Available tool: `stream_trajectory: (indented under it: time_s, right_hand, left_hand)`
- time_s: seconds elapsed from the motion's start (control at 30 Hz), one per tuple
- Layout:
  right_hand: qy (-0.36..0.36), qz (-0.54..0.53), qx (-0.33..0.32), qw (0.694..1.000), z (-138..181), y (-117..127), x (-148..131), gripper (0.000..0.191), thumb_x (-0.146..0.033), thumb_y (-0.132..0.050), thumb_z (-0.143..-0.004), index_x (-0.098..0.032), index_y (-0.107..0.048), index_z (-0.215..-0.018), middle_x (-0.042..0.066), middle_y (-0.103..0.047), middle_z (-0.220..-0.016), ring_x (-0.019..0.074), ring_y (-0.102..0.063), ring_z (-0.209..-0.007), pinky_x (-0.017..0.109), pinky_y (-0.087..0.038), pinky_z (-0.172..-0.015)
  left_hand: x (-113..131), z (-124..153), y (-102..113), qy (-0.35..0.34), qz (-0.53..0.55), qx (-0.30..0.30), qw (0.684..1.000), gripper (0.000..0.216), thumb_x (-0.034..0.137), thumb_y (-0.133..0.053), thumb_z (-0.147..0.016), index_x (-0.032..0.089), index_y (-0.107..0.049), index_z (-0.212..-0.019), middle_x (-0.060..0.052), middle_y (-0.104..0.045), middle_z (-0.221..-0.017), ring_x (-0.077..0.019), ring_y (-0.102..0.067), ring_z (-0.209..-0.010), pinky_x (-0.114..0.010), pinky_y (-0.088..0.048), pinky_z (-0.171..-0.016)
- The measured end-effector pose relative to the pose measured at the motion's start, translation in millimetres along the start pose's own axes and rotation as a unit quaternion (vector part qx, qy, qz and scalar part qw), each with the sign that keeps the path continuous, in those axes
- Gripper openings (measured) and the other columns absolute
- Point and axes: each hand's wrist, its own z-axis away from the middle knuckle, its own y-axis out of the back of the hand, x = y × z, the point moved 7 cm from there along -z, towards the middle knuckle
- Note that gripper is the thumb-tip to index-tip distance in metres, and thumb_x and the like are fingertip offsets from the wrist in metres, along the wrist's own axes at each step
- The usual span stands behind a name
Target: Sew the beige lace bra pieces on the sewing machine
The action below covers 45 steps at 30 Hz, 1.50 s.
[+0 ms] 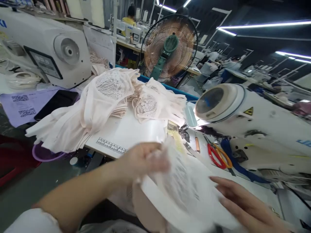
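A white lace bra piece (179, 184), blurred by motion, hangs in front of me near the table's front edge. My left hand (145, 161) is closed on its upper left part, with thumb and fingers pinching the fabric. A smooth pale band and a beige rounded part curve below the lace. At the fabric's right edge lies my right hand (243, 200), its fingers stretched out and a little apart; whether they touch the cloth I cannot tell. Beyond the piece, a sewing machine's lit needle area (184, 127) partly shows.
Piles of pale lace bras (107, 94) lie at the table's back left. Red-handled scissors (216, 157) and orange-handled scissors (224, 155) rest beside the machine head (243, 106). A fan (170, 47) stands behind. A phone (57, 103) lies on purple paper at left.
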Motion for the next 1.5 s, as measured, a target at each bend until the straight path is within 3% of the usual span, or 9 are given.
stream_trajectory:
  time_s: [0.17,0.23,0.33,0.4,0.57,0.63,0.83,1.2,1.5]
  right_hand:
    - [0.111,0.11,-0.001,0.988,-81.8,-35.2,-25.3,0.026,-0.029,-0.037,-0.094,-0.021,-0.056,-0.11,0.002,-0.065,-0.079,0.0152,-0.063,-0.068,0.024,-0.051,-0.058]
    - [0.111,0.152,0.035,0.982,-109.5,-45.3,-32.2,0.024,-0.017,-0.037,-0.09,-0.021,-0.058,-0.1,0.004,-0.067,-0.087,0.0168,-0.063,-0.076,0.026,-0.049,-0.062]
    - [0.119,0.21,0.067,0.968,-134.6,-55.4,-43.9,0.025,-0.006,-0.041,-0.084,-0.02,-0.062,-0.085,0.007,-0.066,-0.091,0.0211,-0.059,-0.087,0.03,-0.045,-0.069]
    - [0.13,0.25,0.08,0.956,-140.1,-58.7,-50.4,0.023,-0.006,-0.045,-0.083,-0.02,-0.063,-0.081,0.008,-0.065,-0.098,0.024,-0.055,-0.094,0.033,-0.041,-0.073]
    - [0.15,0.322,0.078,0.931,-131.3,-62.5,-48.1,0.019,-0.01,-0.048,-0.086,-0.019,-0.065,-0.086,0.007,-0.064,-0.086,0.0222,-0.054,-0.08,0.032,-0.036,-0.067]
    - [0.165,0.334,0.068,0.925,-123.0,-63.6,-41.7,0.02,-0.01,-0.048,-0.086,-0.018,-0.066,-0.09,0.007,-0.065,-0.088,0.0212,-0.055,-0.081,0.031,-0.038,-0.068]
    - [0.185,0.322,0.094,0.924,-89.9,-59.3,-20.7,0.04,-0.003,-0.045,-0.079,-0.017,-0.06,-0.114,0.01,-0.062,-0.121,0.023,-0.053,-0.11,0.034,-0.04,-0.084]
    - [0.257,0.19,0.143,0.937,-62.1,-51.1,-19.3,0.032,-0.011,-0.04,-0.088,-0.015,-0.061,-0.112,0.013,-0.066,-0.114,0.0247,-0.06,-0.104,0.042,-0.053,-0.084]
    - [0.258,0.191,0.143,0.936,-60.9,-48.1,-27.4,0.029,-0.015,-0.039,-0.092,-0.013,-0.063,-0.108,0.014,-0.066,-0.115,0.0253,-0.062,-0.106,0.041,-0.055,-0.086]
  left_hand:
    - [77.0,-25.9,76.2,-0.053,-0.289,0.097,0.951,0.049,0.055,-0.064,-0.071,0.014,-0.063,-0.096,-0.008,-0.068,-0.081,-0.0238,-0.066,-0.077,-0.035,-0.054,-0.068]
    - [102.0,-35.4,96.2,-0.055,-0.518,0.174,0.836,0.041,0.05,-0.059,-0.075,0.016,-0.063,-0.098,-0.008,-0.068,-0.089,-0.0276,-0.064,-0.087,-0.04,-0.052,-0.077]
    - [128.1,-41.5,89.0,-0.099,-0.755,0.298,0.575,0.032,0.033,-0.053,-0.081,0.016,-0.06,-0.106,-0.012,-0.064,-0.103,-0.033,-0.057,-0.105,-0.052,-0.043,-0.092]
    - [117.2,-48.5,56.7,-0.171,-0.806,0.28,0.492,0.032,0.024,-0.045,-0.085,0.013,-0.056,-0.113,-0.015,-0.061,-0.112,-0.0317,-0.053,-0.112,-0.052,-0.039,-0.097]
    - [4.5,-87.8,-27.3,-0.214,-0.818,-0.111,0.522,0.031,0.021,-0.037,-0.093,0.013,-0.057,-0.115,-0.011,-0.063,-0.114,-0.0212,-0.055,-0.11,-0.034,-0.044,-0.095]
    - [-28.1,-104.3,-32.7,-0.171,-0.823,-0.178,0.512,0.038,0.03,-0.041,-0.094,0.01,-0.052,-0.124,-0.013,-0.056,-0.128,-0.0238,-0.047,-0.123,-0.037,-0.036,-0.104]
    - [-46.8,-138.3,-11.1,-0.089,-0.853,-0.177,0.483,0.059,0.049,-0.035,-0.094,0.009,-0.039,-0.138,-0.013,-0.035,-0.147,-0.0275,-0.034,-0.133,-0.043,-0.028,-0.107]
    - [-32.7,-163.9,-24.0,-0.151,-0.872,-0.107,0.453,0.049,0.049,-0.04,-0.092,0.011,-0.056,-0.119,-0.013,-0.059,-0.121,-0.0268,-0.054,-0.1,-0.037,-0.043,-0.073]
    - [-31.3,-175.7,-23.4,-0.11,-0.865,-0.107,0.478,0.038,0.043,-0.039,-0.093,0.014,-0.06,-0.105,-0.01,-0.058,-0.111,-0.0241,-0.053,-0.095,-0.035,-0.041,-0.072]
